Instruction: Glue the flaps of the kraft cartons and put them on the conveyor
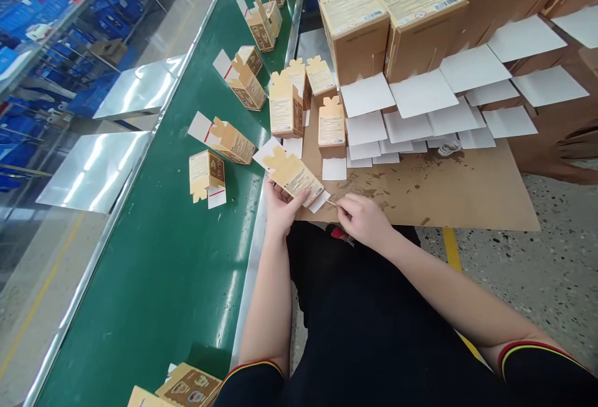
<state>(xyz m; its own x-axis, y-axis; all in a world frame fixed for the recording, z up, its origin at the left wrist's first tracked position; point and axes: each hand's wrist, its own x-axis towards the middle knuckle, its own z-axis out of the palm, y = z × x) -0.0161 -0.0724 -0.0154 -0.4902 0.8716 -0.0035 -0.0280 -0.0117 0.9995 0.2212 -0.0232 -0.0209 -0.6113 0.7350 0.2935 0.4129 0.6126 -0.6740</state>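
Note:
My left hand (279, 205) grips a small tan carton (295, 176) by its near end, holding it tilted over the corner of a brown cardboard sheet (434, 189). My right hand (363, 219) rests on the sheet just right of the carton, fingers curled in a pinch close to the carton's white end flap (319, 201). What the pinch holds is too small to see. More small tan cartons (286, 106) stand upright on the sheet behind.
A green conveyor belt (163, 270) runs along my left, carrying several folded cartons (207, 174) with white flaps. Stacks of flat cartons with white flaps (420, 92) lean at the back right. Metal shelves (93, 170) and blue crates lie beyond the belt.

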